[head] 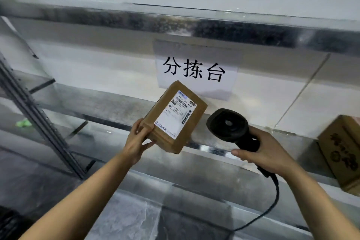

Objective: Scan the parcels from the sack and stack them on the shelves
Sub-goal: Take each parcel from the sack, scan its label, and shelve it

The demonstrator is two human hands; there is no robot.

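Note:
My left hand (137,141) grips the lower corner of a small brown cardboard parcel (165,134) and holds it up tilted, its white shipping label (175,114) with barcodes facing me. My right hand (261,152) is wrapped round the handle of a black corded barcode scanner (228,124). The scanner's head sits just right of the parcel, level with the label. Its black cable (272,200) hangs down to the lower right.
A metal shelf (116,103) runs across in front of me, with a white paper sign (196,68) taped above it. Another brown carton (342,154) with dark print stands on the shelf at the far right. A grey shelf upright (39,119) slants at the left.

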